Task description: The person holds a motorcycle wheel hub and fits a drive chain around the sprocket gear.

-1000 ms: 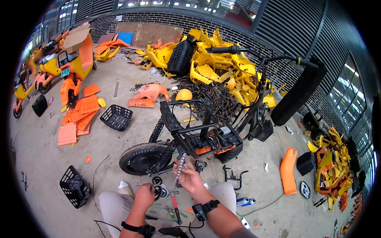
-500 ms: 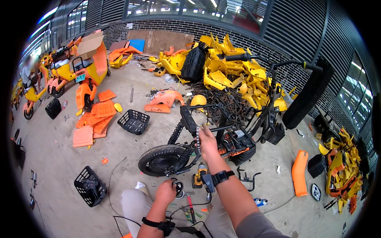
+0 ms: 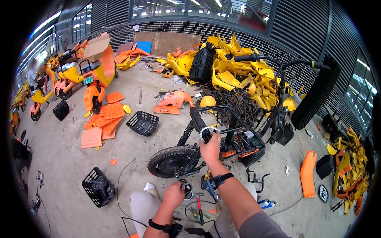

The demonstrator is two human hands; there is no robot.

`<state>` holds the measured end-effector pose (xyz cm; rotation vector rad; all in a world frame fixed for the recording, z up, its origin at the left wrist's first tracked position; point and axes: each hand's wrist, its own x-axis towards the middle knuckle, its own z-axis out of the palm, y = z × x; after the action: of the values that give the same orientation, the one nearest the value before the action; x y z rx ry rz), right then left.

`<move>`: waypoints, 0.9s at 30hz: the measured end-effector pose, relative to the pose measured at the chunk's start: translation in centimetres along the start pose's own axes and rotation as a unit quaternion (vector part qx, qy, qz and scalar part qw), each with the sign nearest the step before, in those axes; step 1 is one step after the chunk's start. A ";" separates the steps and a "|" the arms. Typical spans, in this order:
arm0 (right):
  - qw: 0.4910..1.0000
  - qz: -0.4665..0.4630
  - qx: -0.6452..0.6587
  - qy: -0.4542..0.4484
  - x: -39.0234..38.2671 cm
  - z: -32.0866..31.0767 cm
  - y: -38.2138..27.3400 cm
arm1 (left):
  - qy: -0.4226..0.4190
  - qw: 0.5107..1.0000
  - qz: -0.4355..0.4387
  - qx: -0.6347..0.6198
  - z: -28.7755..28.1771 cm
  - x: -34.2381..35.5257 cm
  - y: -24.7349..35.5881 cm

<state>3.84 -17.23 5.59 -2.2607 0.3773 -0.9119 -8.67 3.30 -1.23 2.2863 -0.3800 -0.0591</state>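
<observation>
My right hand [image 3: 210,146] is raised at the stripped black scooter frame [image 3: 250,137], fingers curled on a silver chain [image 3: 207,129] looped at the frame's rear top bar. My left hand [image 3: 174,194] is closed on a black toothed gear part [image 3: 186,188], low behind the rear wheel [image 3: 162,164] and shock. Below my hands lie a red-handled hammer [image 3: 200,210] and pliers between my knees. A yellow-and-black power drill [image 3: 207,180] stands by the frame, partly hidden by my right forearm.
Black crates [image 3: 141,123], orange panels [image 3: 91,138], piles of yellow body parts [image 3: 226,71] and dark metal pieces surround the frame. Parked scooters [image 3: 93,75] stand back left, where another person [image 3: 33,79] sits. A bent orange panel [image 3: 308,170] and spray cans [image 3: 266,204] lie right.
My right hand has risen with the chain, which hung as a straight strip and is now bunched in a loop at the frame. My left hand stays low on the gear part.
</observation>
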 end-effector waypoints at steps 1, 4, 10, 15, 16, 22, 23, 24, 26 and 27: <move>0.999 0.025 0.014 -0.025 -0.5 -0.8 -0.5 | -0.003 1.000 -0.001 0.002 0.1 0.0 0.3; 0.999 0.037 0.008 -0.033 -0.5 -1.1 -0.4 | 0.001 1.000 -0.008 0.001 0.6 0.1 1.0; 0.996 0.065 -0.044 -0.041 1.0 -1.4 -1.2 | 0.003 1.000 0.019 -0.003 1.5 0.4 0.1; 0.991 0.057 -0.107 -0.065 1.2 -2.2 -1.0 | -0.011 1.000 0.014 -0.002 1.6 0.8 0.3; 0.993 0.032 -0.103 -0.052 1.5 -2.3 -1.0 | -0.015 1.000 0.017 0.003 1.6 0.9 0.2; 0.986 -0.008 -0.153 -0.068 2.1 -2.5 -2.1 | -0.017 1.000 0.012 0.019 1.6 1.1 -0.2; 0.984 -0.021 -0.166 -0.060 2.0 -2.2 -2.3 | -0.036 0.999 0.003 0.026 1.6 1.1 -0.5; 0.982 -0.036 -0.178 -0.053 2.0 -2.1 -2.4 | -0.054 0.998 -0.007 0.032 1.8 1.1 -0.8; 0.968 -0.075 -0.231 -0.063 1.9 -2.1 -2.7 | -0.068 0.996 -0.057 0.015 1.6 0.9 -0.3; 0.957 -0.102 -0.265 -0.059 1.9 -2.0 -2.6 | -0.065 0.997 -0.045 0.022 2.3 0.7 -1.0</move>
<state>3.84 -17.20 9.35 -2.8762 0.3708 -0.8427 -8.17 2.08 -3.46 2.3485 -0.3489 -0.2478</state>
